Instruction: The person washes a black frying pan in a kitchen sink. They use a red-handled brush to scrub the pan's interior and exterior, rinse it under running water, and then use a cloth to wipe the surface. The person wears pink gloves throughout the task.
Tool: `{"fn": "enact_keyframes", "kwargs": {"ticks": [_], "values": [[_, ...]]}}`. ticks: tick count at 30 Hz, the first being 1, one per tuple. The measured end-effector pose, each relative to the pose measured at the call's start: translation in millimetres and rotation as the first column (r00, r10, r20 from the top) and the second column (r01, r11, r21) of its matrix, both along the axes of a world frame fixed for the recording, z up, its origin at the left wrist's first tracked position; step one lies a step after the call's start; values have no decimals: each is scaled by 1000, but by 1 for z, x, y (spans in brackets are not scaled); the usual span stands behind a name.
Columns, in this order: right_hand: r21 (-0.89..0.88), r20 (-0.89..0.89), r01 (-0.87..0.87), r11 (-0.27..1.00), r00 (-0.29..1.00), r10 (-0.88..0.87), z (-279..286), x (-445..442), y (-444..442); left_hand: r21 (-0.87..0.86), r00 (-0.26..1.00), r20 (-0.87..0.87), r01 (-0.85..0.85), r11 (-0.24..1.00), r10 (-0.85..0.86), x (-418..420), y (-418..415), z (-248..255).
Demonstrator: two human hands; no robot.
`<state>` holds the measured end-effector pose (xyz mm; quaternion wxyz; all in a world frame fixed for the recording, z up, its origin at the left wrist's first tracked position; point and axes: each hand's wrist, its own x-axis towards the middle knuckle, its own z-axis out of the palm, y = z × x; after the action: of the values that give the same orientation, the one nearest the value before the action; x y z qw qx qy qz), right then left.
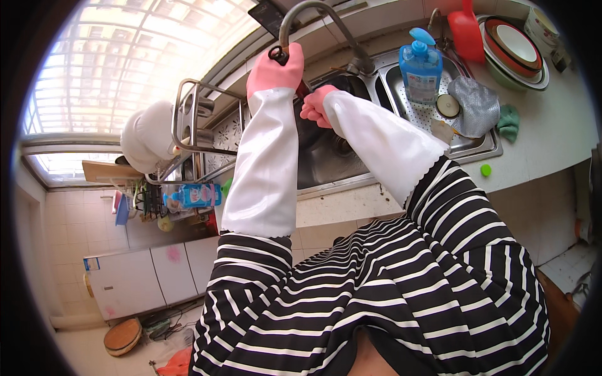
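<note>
My left hand point(277, 73), in a pink rubber glove with a long white cuff, is closed around a dark handle point(278, 55) with a hanging loop at its end, just below the faucet spout point(283, 35). My right hand point(320, 105), gloved the same way, has its fingers curled beside the dark red part of that handle; whether it grips anything is hidden. Both hands are over the left basin of a steel sink point(324, 162). Behind my right hand, a dark pan-like piece point(341, 83) shows partly in the basin.
A blue pump bottle point(421, 75), a silvery cloth point(475, 105) and a round lid point(447, 105) are in the right basin. Stacked bowls point(515, 51), a green cloth point(508, 123) and a green cap point(486, 170) lie on the counter. A metal rack point(176, 115) stands left.
</note>
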<state>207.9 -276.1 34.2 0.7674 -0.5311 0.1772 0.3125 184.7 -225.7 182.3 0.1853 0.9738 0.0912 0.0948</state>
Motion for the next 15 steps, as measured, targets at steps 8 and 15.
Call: {"fn": "enact_keyframes", "kwargs": {"ticks": [8,15], "values": [[36,137,-30,999,990,25,-17,-50,-53,-9,990,100,105,994,-104,-16,6,0],[-70,226,-2,998,974,18,-13,-56,-72,-119,949,280,186,975,-147,-27,27,-29]]}}
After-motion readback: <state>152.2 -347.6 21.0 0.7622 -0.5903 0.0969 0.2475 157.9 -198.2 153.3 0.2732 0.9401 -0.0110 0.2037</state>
